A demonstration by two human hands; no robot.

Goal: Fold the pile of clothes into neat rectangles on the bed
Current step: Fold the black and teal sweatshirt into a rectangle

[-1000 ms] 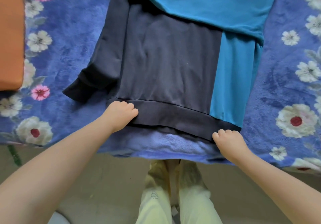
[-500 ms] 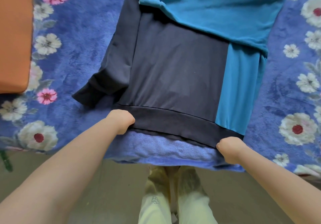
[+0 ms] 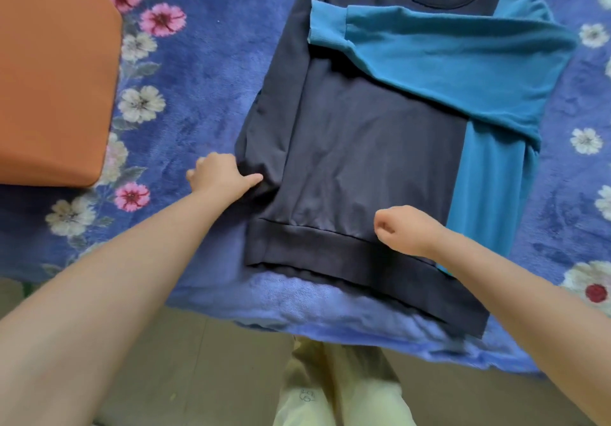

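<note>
1. While it lies flat on the bed, the navy and teal sweatshirt (image 3: 370, 147) has its collar at the far end and its ribbed hem near the bed's near edge.
2. Its teal sleeve (image 3: 439, 58) is folded across the chest, cuff pointing toward the left side; the navy sleeve is tucked along the left edge.
3. The left hand (image 3: 220, 177) pinches the folded navy sleeve at the garment's left edge, thumb stretched onto the cloth.
4. The right hand (image 3: 405, 228) is curled into a loose fist over the lower front just above the hem, gripping nothing visible.
5. Underneath spreads a blue floral blanket (image 3: 198, 71).
6. An orange cushion (image 3: 53, 75) sits at the far left, well apart from the sweatshirt.
7. Pale yellow trousers (image 3: 337, 389) show below the bed's edge.
</note>
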